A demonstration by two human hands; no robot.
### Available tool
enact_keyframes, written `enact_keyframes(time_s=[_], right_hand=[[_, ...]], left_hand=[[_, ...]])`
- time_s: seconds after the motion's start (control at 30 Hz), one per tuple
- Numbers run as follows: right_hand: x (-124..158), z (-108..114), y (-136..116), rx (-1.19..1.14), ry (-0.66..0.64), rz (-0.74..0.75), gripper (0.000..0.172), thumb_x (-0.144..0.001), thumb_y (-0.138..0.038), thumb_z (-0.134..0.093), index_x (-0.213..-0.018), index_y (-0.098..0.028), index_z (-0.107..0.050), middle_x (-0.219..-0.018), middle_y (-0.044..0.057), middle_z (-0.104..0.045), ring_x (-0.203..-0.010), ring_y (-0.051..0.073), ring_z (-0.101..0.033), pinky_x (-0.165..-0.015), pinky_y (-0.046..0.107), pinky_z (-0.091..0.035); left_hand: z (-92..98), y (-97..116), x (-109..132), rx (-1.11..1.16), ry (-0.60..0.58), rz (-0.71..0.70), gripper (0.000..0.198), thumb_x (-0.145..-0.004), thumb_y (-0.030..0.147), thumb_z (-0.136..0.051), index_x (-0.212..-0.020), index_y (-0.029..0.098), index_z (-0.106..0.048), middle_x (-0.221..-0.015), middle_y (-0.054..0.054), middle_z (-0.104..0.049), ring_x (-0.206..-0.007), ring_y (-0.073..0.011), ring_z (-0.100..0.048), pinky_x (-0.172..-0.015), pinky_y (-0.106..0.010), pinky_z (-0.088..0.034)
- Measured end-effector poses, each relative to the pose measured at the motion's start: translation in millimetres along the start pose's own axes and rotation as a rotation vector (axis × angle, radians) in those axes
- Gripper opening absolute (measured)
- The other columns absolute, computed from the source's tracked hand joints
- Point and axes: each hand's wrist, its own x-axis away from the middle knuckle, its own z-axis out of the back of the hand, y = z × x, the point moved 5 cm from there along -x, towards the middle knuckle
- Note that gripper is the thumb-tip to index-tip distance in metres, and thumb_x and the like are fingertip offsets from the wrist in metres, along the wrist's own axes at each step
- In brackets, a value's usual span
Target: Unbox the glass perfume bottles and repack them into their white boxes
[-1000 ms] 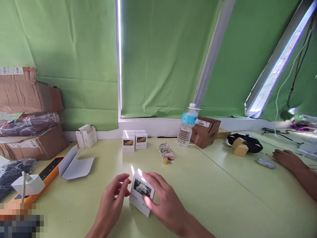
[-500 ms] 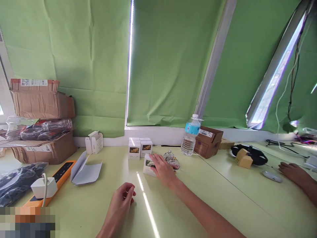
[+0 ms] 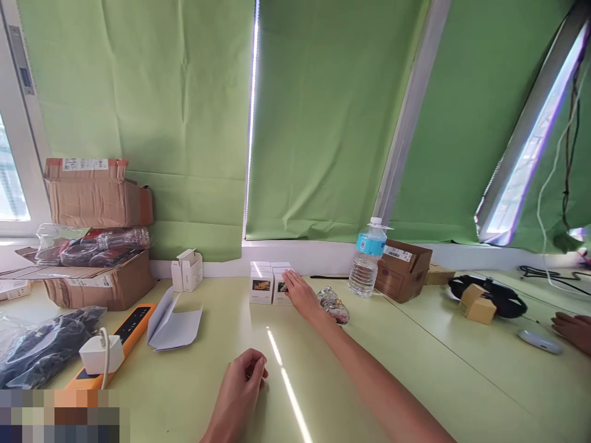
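My right hand (image 3: 303, 299) reaches forward with its fingers over the top and right side of a small white box (image 3: 278, 298) with a dark picture on its front. That box stands upright beside another white box (image 3: 261, 296), which bears an orange-and-black picture; more white boxes show behind them. Just right of my right wrist lies a shiny clear packet (image 3: 333, 305) with colourful contents. Nearer to me, my left hand (image 3: 245, 376) rests on the table with its fingers curled in, and nothing shows in them.
A water bottle (image 3: 368, 261) and a brown carton (image 3: 402, 271) stand at the back right. On the left are a folded white paper (image 3: 178, 329), an orange power strip (image 3: 135, 326) and stacked cartons (image 3: 96, 200). Another person's hand (image 3: 572, 329) is beside a mouse (image 3: 539, 341).
My right hand has moved the small white box back, up against the row of white boxes. My left hand stays curled on the table. The view has shifted slightly left.
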Motion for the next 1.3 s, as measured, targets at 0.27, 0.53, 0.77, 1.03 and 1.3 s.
enact_keyframes(time_s=[0.27, 0.53, 0.77, 1.03, 1.3], right_hand=[[-0.8, 25.5, -54.4, -0.066, 0.079, 0.008, 0.048, -0.093, -0.020, -0.044, -0.139, -0.010, -0.043, -0.151, 0.019, -0.037, -0.142, 0.031, -0.028, -0.117, 0.055, -0.020], [-60.4, 18.2, -168.7, -0.216, -0.206, 0.332, 0.030, -0.088, -0.018, -0.052, -0.116, -0.013, -0.060, -0.142, 0.017, -0.047, -0.123, 0.029, -0.051, -0.098, 0.043, -0.047], [-136.6, 0.6, -221.2, -0.288, -0.292, 0.288, 0.030, -0.085, -0.014, -0.050, -0.114, -0.014, -0.060, -0.140, 0.019, -0.046, -0.110, 0.029, -0.057, -0.089, 0.043, -0.050], [-207.8, -18.4, -255.1, -0.494, -0.312, 0.074, 0.040, -0.087, -0.027, -0.056, -0.125, -0.014, -0.057, -0.148, 0.017, -0.035, -0.117, 0.027, -0.056, -0.094, 0.037, -0.046], [-213.1, -33.3, -256.5, -0.562, -0.323, -0.015, 0.031, -0.094, -0.035, -0.057, -0.119, -0.016, -0.058, -0.123, 0.009, -0.059, -0.105, 0.022, -0.060, -0.090, 0.044, -0.050]], left_hand=[[4.0, 0.4, -5.8, 0.207, 0.077, 0.047, 0.042, -0.086, 0.056, -0.053, -0.082, 0.015, -0.058, -0.070, -0.002, -0.060, -0.052, -0.0115, -0.055, -0.048, -0.022, -0.040], [22.1, 0.9, -17.9, 0.345, 0.280, 0.022, 0.048, -0.085, 0.062, -0.050, -0.081, 0.015, -0.057, -0.060, 0.001, -0.055, -0.045, -0.0083, -0.047, -0.042, -0.020, -0.038], [24.0, -1.4, -19.8, 0.352, 0.280, 0.062, 0.042, -0.087, 0.058, -0.048, -0.077, 0.017, -0.053, -0.060, 0.002, -0.053, -0.044, -0.0084, -0.045, -0.041, -0.020, -0.033], [25.9, 12.9, -17.7, 0.507, 0.220, 0.023, 0.038, -0.071, 0.041, -0.067, -0.059, 0.019, -0.039, -0.055, 0.007, -0.030, -0.053, -0.0061, -0.025, -0.047, -0.020, -0.024], [29.3, 15.6, -16.6, 0.516, 0.196, 0.042, 0.046, -0.063, 0.048, -0.072, -0.055, 0.020, -0.036, -0.054, 0.006, -0.030, -0.056, -0.0077, -0.027, -0.050, -0.022, -0.026]])
